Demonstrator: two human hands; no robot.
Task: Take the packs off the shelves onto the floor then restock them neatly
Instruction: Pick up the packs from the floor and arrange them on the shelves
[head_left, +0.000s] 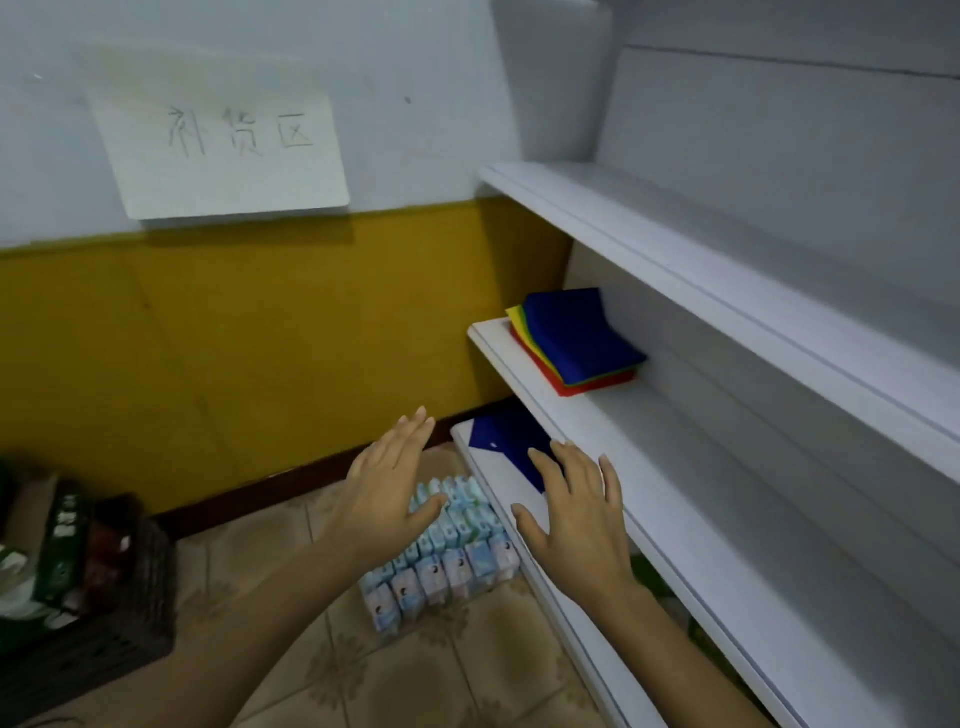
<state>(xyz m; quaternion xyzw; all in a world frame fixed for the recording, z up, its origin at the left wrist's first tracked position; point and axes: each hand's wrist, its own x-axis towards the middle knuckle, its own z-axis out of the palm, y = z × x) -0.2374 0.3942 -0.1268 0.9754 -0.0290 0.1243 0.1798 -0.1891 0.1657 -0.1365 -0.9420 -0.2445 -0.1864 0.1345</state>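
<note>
Bare left hand (387, 493), right hand (576, 522), forearms (270, 623).

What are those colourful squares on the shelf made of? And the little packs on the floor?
The colourful squares look like felt or soft cloth: matte, with curled edges, though thick paper is possible. The packs seem wrapped in plastic film, judging by their smooth, faintly shiny printed faces.

We see the packs (447, 561), pale blue and pink, standing upright in tight rows on the tiled floor (415, 675), just beside the white shelves (727, 467).
</note>
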